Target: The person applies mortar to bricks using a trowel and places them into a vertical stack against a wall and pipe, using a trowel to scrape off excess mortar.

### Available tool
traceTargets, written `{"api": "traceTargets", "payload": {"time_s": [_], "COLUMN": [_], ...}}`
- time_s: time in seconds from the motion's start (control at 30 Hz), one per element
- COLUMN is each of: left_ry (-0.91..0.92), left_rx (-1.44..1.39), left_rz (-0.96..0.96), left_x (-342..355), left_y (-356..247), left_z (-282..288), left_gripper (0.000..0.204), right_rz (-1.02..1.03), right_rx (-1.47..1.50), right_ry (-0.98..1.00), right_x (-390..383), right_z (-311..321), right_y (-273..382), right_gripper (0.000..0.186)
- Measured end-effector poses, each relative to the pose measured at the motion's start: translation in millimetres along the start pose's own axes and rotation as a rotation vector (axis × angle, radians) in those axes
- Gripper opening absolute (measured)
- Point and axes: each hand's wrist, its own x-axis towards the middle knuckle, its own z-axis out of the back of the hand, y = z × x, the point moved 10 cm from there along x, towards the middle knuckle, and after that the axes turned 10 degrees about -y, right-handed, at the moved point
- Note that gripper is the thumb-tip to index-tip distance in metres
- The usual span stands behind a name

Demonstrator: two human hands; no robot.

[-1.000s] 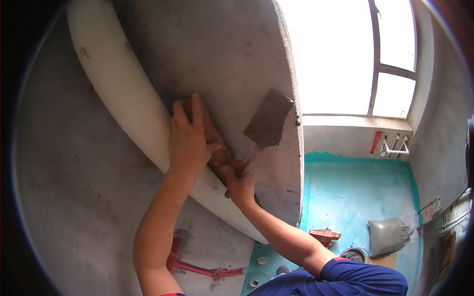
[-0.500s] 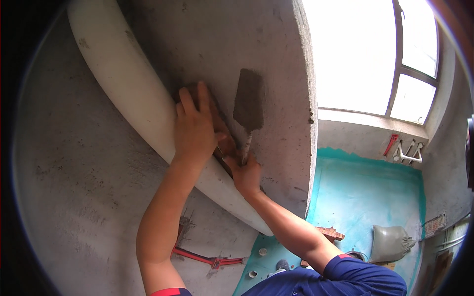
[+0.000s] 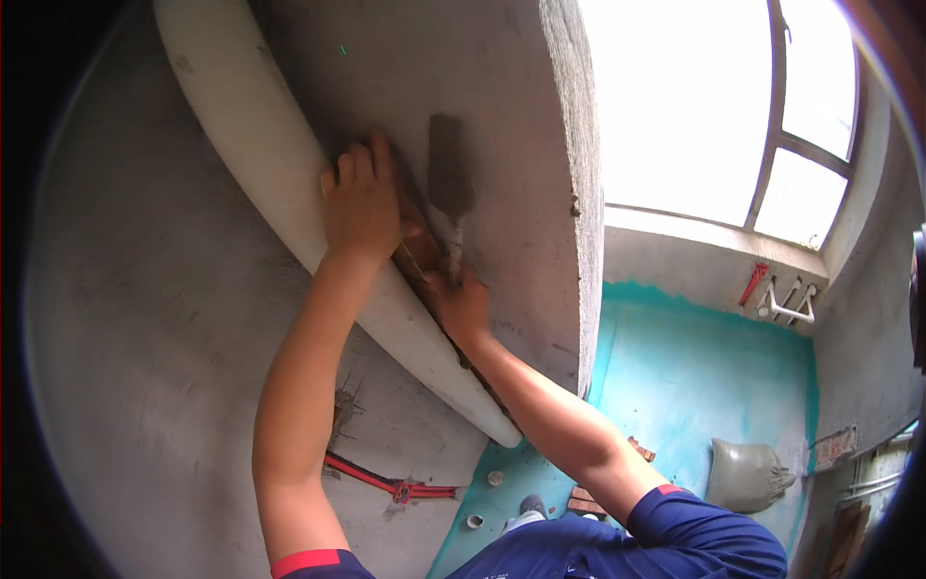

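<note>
A white pipe runs slantwise along the grey wall. In the gap beside it sits a reddish-brown brick, close against the wall. My left hand grips the brick from above, its fingers over the upper end and its thumb along the side. Lower down, my right hand is closed round the handle of a trowel and touches the brick's lower end. The trowel's grey, mortar-coloured blade points up, beside the wall. My palms hide part of the brick.
The wall ends at a rough edge right of my hands, with a bright window beyond. Below are a turquoise floor, bricks, a filled sack, small cups and red conduit along the wall.
The view has shifted, so the hands, brick and trowel appear slightly higher and further left. Both hands keep their hold, and more of the bricks on the floor shows.
</note>
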Motion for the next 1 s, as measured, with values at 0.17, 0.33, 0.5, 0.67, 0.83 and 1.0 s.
{"api": "traceTargets", "payload": {"time_s": [0.17, 0.33, 0.5, 0.67, 0.83, 1.0], "left_ry": [-0.031, -0.107, -0.097, -0.108, -0.121, -0.166], "left_rx": [0.121, 0.084, 0.116, 0.07, 0.118, 0.192], "left_rz": [-0.244, -0.405, -0.4, -0.372, -0.38, -0.4], "left_x": [2.6, 2.8, 0.4, 5.3, 9.3, 2.2], "left_y": [19.5, 12.0, 18.4, 15.1, 16.0, 22.4], "left_z": [15.1, 17.6, 13.8, 14.2, 14.9, 2.5], "left_gripper": [0.094, 0.083, 0.082, 0.079, 0.074, 0.063], "right_rz": [-0.105, 0.034, 0.097, 0.129, 0.194, -0.073], "right_rx": [-0.045, -0.037, 0.172, -0.067, -0.025, -0.08], "right_ry": [0.171, 0.207, 0.288, 0.35, 0.317, 0.505], "right_x": [-18.5, -17.3, -21.6, -20.4, -27.6, -25.4], "right_z": [43.1, 73.1, 58.8, 10.4, 2.6, -9.0], "right_y": [-5.4, -32.0, -30.5, -47.7, -80.6, -89.8], "right_gripper": [0.045, 0.037, 0.035, 0.036, 0.034, 0.038]}}
